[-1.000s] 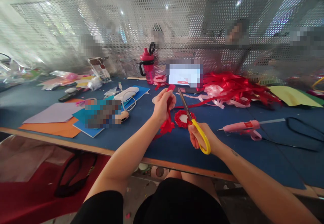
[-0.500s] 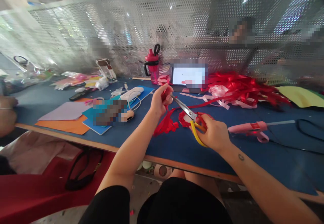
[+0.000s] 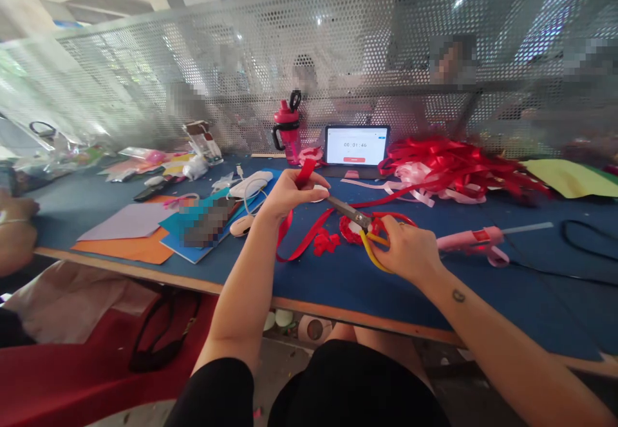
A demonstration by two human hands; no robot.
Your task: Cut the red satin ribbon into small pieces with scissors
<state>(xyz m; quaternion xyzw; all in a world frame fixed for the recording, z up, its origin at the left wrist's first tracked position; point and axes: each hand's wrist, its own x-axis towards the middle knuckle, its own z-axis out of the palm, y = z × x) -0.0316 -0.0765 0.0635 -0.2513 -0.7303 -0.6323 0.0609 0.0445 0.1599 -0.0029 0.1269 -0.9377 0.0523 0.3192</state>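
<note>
The left hand [image 3: 294,194] is closing in a pinch on a red satin ribbon [image 3: 305,174], and the right hand [image 3: 410,251] is gripping the yellow handles of a pair of scissors [image 3: 348,213], the blades pointing toward the left hand. Compared with the earlier view, the ribbon is no longer bunched: it is trailing from the left hand in a long loop across the blue work surface [image 3: 338,298], with a small red clump [image 3: 327,242] lying apart from it. A red ribbon rosette [image 3: 350,228] is sitting under the scissors, just beside the right hand. A pink hot glue gun [image 3: 470,240] is lying near the right hand, limiting room on that side, while blue surface is extending toward the table's front edge [image 3: 357,316].
</note>
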